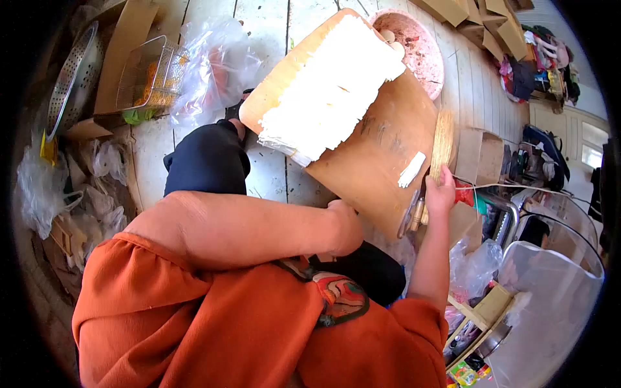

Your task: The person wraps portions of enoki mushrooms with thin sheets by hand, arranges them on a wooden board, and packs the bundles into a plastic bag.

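Observation:
A brown wooden board (381, 155) lies before me, with a stack of ragged white sheets (330, 87) across its upper left. One small white piece (411, 169) is near the board's right edge. My right hand (441, 189) is closed around the lower end of a pale yellow bundle of thin strands (443, 139) beside that edge. Wooden-handled tools (419, 210) lie just below this hand. At the board's near edge, my left hand (346, 226) is curled closed. Its fingertips are mostly hidden, so anything inside it cannot be seen.
Behind the board stands a pink basin (420, 48) with round pieces inside. Plastic bags (217, 68), a wire basket (145, 77) and a metal colander (76, 81) are at the left. A cardboard box (480, 155) and a clear plastic container (550, 291) are at the right.

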Demonstrator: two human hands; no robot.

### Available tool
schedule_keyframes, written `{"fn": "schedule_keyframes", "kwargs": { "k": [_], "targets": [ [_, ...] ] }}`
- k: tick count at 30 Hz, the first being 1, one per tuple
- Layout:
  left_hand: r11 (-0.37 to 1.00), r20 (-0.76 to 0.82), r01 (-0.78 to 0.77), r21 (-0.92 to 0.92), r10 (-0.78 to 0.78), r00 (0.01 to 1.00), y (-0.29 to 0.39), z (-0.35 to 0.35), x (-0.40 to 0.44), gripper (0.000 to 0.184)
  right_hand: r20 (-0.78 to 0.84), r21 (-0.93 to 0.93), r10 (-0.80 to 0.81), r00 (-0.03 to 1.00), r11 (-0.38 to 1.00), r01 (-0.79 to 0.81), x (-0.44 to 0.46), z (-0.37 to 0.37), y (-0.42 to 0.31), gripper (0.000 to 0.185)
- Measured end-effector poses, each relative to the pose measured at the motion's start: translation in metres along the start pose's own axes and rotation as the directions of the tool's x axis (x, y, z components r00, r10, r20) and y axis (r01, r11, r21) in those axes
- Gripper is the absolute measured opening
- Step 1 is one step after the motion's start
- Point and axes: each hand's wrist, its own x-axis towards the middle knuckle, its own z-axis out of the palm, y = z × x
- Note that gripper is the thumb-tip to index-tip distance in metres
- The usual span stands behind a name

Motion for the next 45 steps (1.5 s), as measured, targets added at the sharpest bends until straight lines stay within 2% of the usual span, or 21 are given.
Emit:
{"fn": "schedule_keyframes", "kwargs": {
  "k": [5, 9, 12, 13, 15, 17, 19, 23, 27, 29, 31, 32, 33, 35, 37, 39, 41, 42, 43, 44, 45],
  "targets": [
    [0.999, 0.025, 0.023, 0.047, -0.025, 0.999, -0.003, -0.012, -0.011, 0.028, 0.154, 0.271, -0.129, 0.980, 0.959, 0.084, -0.053, 0.007, -0.076, 0.044],
    [0.996, 0.070, 0.022, 0.092, -0.028, 0.997, -0.006, -0.010, -0.011, 0.027, 0.256, 0.191, -0.281, 0.925, 0.953, 0.237, -0.099, -0.013, -0.129, 0.043],
    [0.995, 0.092, -0.010, 0.104, 0.000, 0.996, -0.009, -0.004, -0.008, 0.025, -0.035, 0.287, -0.365, 0.930, 0.888, 0.359, -0.130, -0.037, -0.160, 0.043],
    [0.997, 0.107, 0.000, 0.073, -0.008, 0.994, -0.007, -0.004, -0.009, 0.024, -0.035, 0.275, -0.341, 0.939, 0.900, 0.337, -0.142, -0.036, -0.159, 0.043],
    [0.994, 0.124, 0.085, 0.074, -0.094, 0.988, -0.004, -0.011, -0.018, 0.030, 0.023, 0.204, -0.439, 0.898, 0.882, 0.425, -0.164, -0.041, -0.158, 0.038],
    [0.990, 0.082, 0.050, 0.135, -0.062, 0.995, -0.021, 0.016, 0.001, 0.026, 0.368, 0.028, -0.355, 0.859, 0.928, 0.372, -0.193, -0.032, -0.138, 0.031],
    [0.976, 0.054, 0.045, 0.215, -0.057, 0.997, -0.025, 0.027, -0.001, 0.023, 0.395, 0.180, -0.452, 0.800, 0.892, 0.415, -0.225, -0.018, -0.116, 0.028],
    [0.974, 0.170, 0.092, 0.206, -0.128, 0.977, -0.026, 0.044, -0.012, 0.024, 0.545, 0.193, -0.290, 0.787, 0.956, 0.219, -0.275, -0.010, -0.113, 0.028],
    [0.968, 0.099, 0.131, 0.214, -0.155, 0.983, -0.043, 0.058, -0.032, 0.030, 0.547, 0.153, -0.270, 0.792, 0.963, 0.223, -0.313, 0.023, -0.116, 0.030],
    [0.964, -0.199, 0.232, 0.129, -0.204, 0.958, -0.048, 0.056, -0.047, 0.027, 0.553, 0.180, -0.279, 0.785, 0.960, 0.214, -0.331, 0.038, -0.116, 0.030],
    [0.897, -0.317, 0.442, 0.006, -0.418, 0.852, -0.040, 0.038, -0.065, 0.023, 0.673, 0.304, -0.383, 0.633, 0.923, 0.235, -0.341, 0.047, -0.121, 0.029],
    [0.892, -0.432, 0.452, -0.025, -0.418, 0.799, -0.045, 0.037, -0.072, 0.021, 0.684, 0.314, -0.401, 0.609, 0.916, 0.250, -0.341, 0.037, -0.128, 0.024],
    [0.889, -0.540, 0.454, -0.060, -0.411, 0.734, -0.054, 0.037, -0.081, 0.019, 0.667, 0.339, -0.407, 0.624, 0.912, 0.233, -0.340, 0.034, -0.133, 0.024],
    [0.882, -0.636, 0.440, -0.166, -0.437, 0.636, -0.067, 0.037, -0.094, 0.015, 0.723, 0.133, -0.274, 0.634, 0.956, 0.262, -0.338, 0.030, -0.137, 0.022],
    [0.835, -0.640, 0.477, -0.275, -0.529, 0.557, -0.069, 0.036, -0.102, 0.016, 0.678, 0.173, -0.286, 0.678, 0.958, 0.230, -0.341, 0.035, -0.135, 0.023],
    [0.824, -0.606, 0.488, -0.286, -0.550, 0.575, -0.075, 0.043, -0.105, 0.019, 0.584, 0.265, -0.363, 0.726, 0.931, 0.252, -0.348, 0.051, -0.127, 0.024],
    [0.875, -0.554, 0.473, -0.105, -0.446, 0.702, -0.113, 0.066, -0.100, 0.023, 0.647, 0.256, -0.311, 0.696, 0.949, 0.186, -0.349, 0.038, -0.138, 0.023],
    [0.903, -0.423, 0.416, -0.110, -0.421, 0.803, -0.088, 0.060, -0.102, 0.021, 0.675, 0.224, -0.307, 0.671, 0.952, 0.210, -0.349, 0.030, -0.142, 0.023],
    [0.891, -0.361, 0.413, -0.187, -0.454, 0.815, -0.076, 0.064, -0.100, 0.020, 0.706, 0.190, -0.294, 0.644, 0.955, 0.229, -0.348, 0.024, -0.144, 0.023],
    [0.948, -0.324, 0.317, 0.001, -0.299, 0.897, -0.103, 0.079, -0.096, 0.019, 0.679, 0.208, -0.302, 0.669, 0.953, 0.220, -0.348, 0.022, -0.144, 0.024],
    [0.924, -0.126, 0.382, 0.013, -0.377, 0.917, -0.101, 0.082, -0.089, 0.019, 0.571, 0.250, -0.340, 0.747, 0.939, 0.236, -0.352, 0.028, -0.141, 0.023]
  ]
}}
